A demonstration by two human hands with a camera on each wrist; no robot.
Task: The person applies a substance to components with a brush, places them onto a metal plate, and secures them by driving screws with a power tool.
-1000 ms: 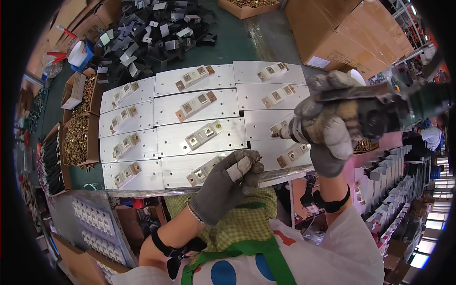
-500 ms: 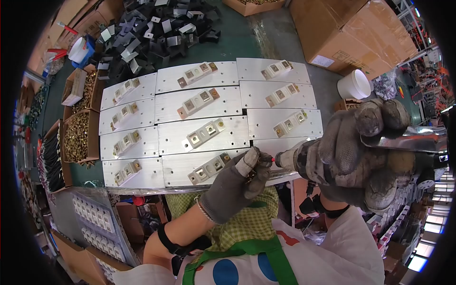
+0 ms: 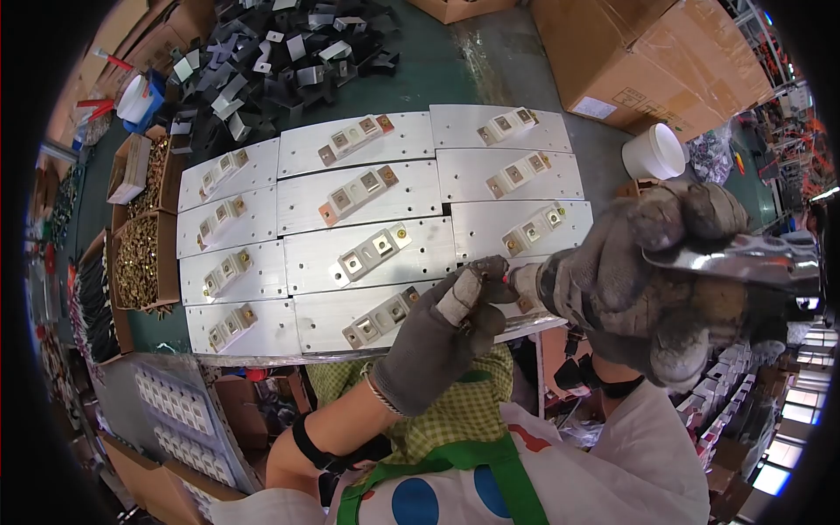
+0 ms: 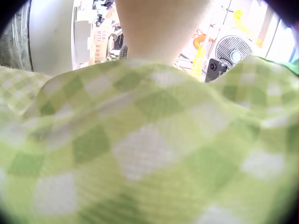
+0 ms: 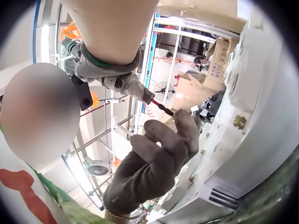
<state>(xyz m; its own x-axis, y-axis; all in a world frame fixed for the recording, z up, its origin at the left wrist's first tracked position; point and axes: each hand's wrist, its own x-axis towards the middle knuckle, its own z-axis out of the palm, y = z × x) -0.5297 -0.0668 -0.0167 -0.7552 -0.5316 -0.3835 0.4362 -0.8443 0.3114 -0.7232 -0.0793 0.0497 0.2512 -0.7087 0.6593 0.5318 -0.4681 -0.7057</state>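
My gloved right hand (image 3: 665, 280) grips a silver powered screwdriver (image 3: 744, 258), whose nose points left toward the other hand. Its red and black bit (image 5: 161, 106) shows in the right wrist view, the tip right at my left fingertips. My gloved left hand (image 3: 433, 341) has its fingers curled and pinched together over the near edge of the plates; the small screws in it are mostly hidden. Below lie rows of silver metal plates (image 3: 311, 254), each bearing a pale block (image 3: 372, 254) with metal contacts. Cloth and a forearm fill the left wrist view.
Boxes of brass screws (image 3: 138, 262) stand at the left. Behind the plates lies a heap of black and silver brackets (image 3: 289, 61). A white tub (image 3: 654, 152) and a large carton (image 3: 647, 66) are at the back right. Racked blocks (image 3: 175, 398) sit lower left.
The right hand has brought the screwdriver back from a block on the right-hand plates, toward me, to the left fingertips. The left hand has risen slightly to meet the bit.
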